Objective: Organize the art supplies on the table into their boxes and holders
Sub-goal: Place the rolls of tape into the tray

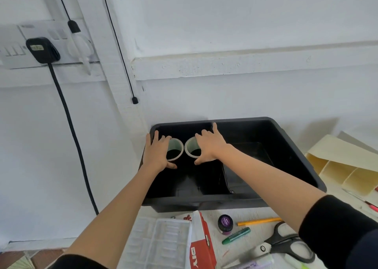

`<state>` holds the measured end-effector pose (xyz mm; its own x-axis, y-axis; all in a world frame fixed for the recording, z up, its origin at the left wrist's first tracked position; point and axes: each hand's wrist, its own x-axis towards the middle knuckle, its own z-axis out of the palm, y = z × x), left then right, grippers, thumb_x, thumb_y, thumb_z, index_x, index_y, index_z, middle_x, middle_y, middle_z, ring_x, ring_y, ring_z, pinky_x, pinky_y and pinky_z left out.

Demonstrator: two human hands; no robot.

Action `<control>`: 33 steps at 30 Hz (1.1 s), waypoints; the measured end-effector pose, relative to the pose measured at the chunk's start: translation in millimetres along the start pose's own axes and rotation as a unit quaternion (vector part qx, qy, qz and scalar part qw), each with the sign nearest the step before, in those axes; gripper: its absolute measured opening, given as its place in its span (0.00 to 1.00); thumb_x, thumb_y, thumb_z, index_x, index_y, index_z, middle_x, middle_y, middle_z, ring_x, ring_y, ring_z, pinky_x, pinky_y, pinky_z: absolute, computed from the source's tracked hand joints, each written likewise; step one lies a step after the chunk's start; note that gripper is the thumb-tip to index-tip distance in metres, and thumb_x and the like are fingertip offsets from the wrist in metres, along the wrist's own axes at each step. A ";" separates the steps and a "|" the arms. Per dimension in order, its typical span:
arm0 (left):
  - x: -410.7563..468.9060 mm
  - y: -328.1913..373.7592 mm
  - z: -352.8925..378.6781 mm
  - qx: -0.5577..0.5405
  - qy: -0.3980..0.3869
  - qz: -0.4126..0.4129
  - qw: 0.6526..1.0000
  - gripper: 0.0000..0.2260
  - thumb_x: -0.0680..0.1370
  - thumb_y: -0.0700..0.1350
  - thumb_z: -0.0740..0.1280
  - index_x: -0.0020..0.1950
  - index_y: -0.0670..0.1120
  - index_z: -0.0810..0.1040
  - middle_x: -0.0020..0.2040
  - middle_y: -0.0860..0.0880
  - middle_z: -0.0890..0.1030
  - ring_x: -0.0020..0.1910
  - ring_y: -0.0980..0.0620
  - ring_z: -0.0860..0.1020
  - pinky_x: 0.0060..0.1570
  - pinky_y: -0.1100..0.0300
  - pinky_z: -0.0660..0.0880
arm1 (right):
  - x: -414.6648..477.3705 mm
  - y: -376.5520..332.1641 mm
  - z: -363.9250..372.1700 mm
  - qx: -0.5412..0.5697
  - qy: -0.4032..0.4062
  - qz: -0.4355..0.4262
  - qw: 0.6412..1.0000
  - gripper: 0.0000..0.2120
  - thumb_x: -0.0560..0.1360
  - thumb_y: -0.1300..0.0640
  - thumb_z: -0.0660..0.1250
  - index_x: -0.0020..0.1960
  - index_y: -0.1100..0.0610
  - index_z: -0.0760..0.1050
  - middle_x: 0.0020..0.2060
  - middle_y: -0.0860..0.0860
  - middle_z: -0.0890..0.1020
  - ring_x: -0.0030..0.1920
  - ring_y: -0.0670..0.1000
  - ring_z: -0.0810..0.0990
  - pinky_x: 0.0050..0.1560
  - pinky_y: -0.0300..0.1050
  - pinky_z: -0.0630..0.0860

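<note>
A black plastic bin (pixel 296 156) stands on the table against the wall. Inside its left part are two pale round cups side by side. My left hand (pixel 156 153) holds the left cup (pixel 177 147), thumb at its near side and fingers over its far rim. My right hand (pixel 208 146) holds the right cup (pixel 190 148) the same way. A smaller black box (pixel 251 164) sits inside the bin on the right.
On the table in front lie a clear plastic tray (pixel 163 242), a red and white box (pixel 202 242), a purple paint jar (pixel 225 223), a green crayon (pixel 236 235), an orange pencil (pixel 258 221) and black scissors (pixel 286 244). A cream cardboard divider box (pixel 343 166) stands at right. Cables hang at left.
</note>
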<state>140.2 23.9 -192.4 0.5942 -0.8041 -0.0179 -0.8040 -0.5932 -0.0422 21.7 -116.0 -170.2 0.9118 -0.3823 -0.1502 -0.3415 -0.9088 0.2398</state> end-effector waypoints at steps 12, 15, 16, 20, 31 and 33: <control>-0.7 14.5 30.0 0.032 -0.004 0.047 0.998 0.40 0.79 0.46 0.65 0.77 0.46 0.37 0.76 0.35 0.40 0.76 0.39 0.44 0.73 0.50 0.45 | -5.0 -53.4 13.7 0.010 -0.053 0.106 0.993 0.30 0.75 0.58 0.65 0.72 0.66 0.58 0.72 0.71 0.53 0.73 0.69 0.50 0.72 0.63 0.52; 6.8 15.4 31.4 0.028 -0.002 0.037 0.999 0.39 0.79 0.46 0.64 0.77 0.48 0.36 0.76 0.35 0.42 0.76 0.39 0.45 0.73 0.50 0.46 | 2.2 -50.9 18.1 0.041 -0.037 0.120 0.991 0.29 0.76 0.60 0.63 0.73 0.64 0.56 0.72 0.72 0.51 0.73 0.70 0.49 0.72 0.62 0.49; 9.2 15.5 32.2 0.029 -0.001 0.035 0.999 0.39 0.79 0.47 0.64 0.77 0.48 0.36 0.76 0.36 0.42 0.76 0.39 0.45 0.73 0.50 0.46 | 4.2 -50.0 19.7 0.046 -0.032 0.122 0.991 0.29 0.77 0.60 0.62 0.74 0.64 0.55 0.72 0.71 0.50 0.73 0.70 0.49 0.72 0.62 0.49; 17.0 17.4 32.4 0.037 -0.003 0.025 0.999 0.39 0.79 0.49 0.64 0.77 0.49 0.37 0.76 0.36 0.43 0.76 0.40 0.46 0.73 0.50 0.48 | 11.2 -49.3 27.0 0.050 -0.020 0.131 0.990 0.28 0.79 0.58 0.58 0.75 0.61 0.53 0.72 0.71 0.51 0.73 0.69 0.50 0.73 0.62 0.49; 3.3 19.1 8.1 -0.090 -0.020 0.004 0.996 0.39 0.77 0.46 0.65 0.78 0.47 0.41 0.77 0.38 0.46 0.76 0.41 0.47 0.73 0.49 0.49 | -8.6 -35.4 -4.5 0.157 0.041 0.081 0.983 0.27 0.79 0.49 0.58 0.72 0.64 0.60 0.67 0.63 0.68 0.67 0.61 0.66 0.67 0.55 0.64; -10.7 28.4 -10.7 -0.262 0.040 -0.012 0.964 0.31 0.78 0.41 0.63 0.77 0.45 0.53 0.76 0.41 0.58 0.74 0.44 0.58 0.71 0.51 0.57 | -36.4 -22.7 -23.9 0.281 0.126 0.030 0.951 0.22 0.80 0.54 0.57 0.71 0.61 0.64 0.66 0.58 0.71 0.66 0.57 0.69 0.66 0.52 0.67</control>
<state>110.7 15.2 -182.8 0.6264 -0.7775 0.0556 -0.7039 -0.5335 0.4690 1.7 -77.5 -147.2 0.8887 -0.4476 0.0992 -0.3973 -0.8598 -0.3206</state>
